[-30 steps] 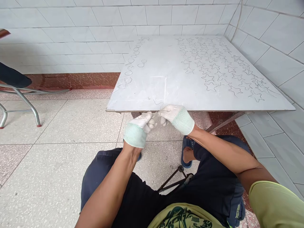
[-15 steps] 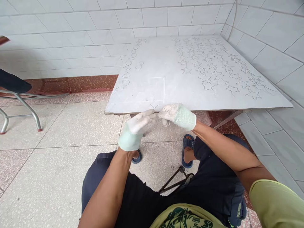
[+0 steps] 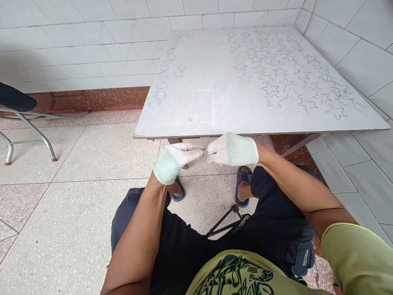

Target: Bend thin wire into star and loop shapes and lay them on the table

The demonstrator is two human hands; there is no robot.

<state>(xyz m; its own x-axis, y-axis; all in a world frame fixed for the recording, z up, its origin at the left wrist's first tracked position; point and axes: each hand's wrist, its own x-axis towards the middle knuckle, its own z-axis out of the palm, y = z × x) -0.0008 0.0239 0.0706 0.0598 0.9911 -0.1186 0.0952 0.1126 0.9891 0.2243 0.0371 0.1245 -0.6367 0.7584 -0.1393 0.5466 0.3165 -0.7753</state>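
Both my hands wear white gloves with pale green cuffs, and their fingertips meet just in front of the table's near edge. The fingers of my left hand (image 3: 179,159) are pressed together in a pinch. My right hand (image 3: 231,150) pinches from the other side, fingers curled. Between the fingertips is a thin wire (image 3: 205,153), mostly hidden by the gloves; its full shape cannot be made out. On the white tabletop (image 3: 196,114) lie many star-shaped wire outlines (image 3: 279,71) at the right. Rounded wire loops (image 3: 161,84) form a row along the left edge.
Tiled walls (image 3: 92,53) stand behind and to the right of the table. A metal-legged stool (image 3: 37,133) is at the left, with part of a dark-clothed person on it. Below my hands are my sandaled feet (image 3: 244,184) and a dark folding frame (image 3: 229,221).
My hands have turned and sit slightly farther below the table edge in view. The bent wire seen above my fingertips no longer shows there. The view has tilted down a little.
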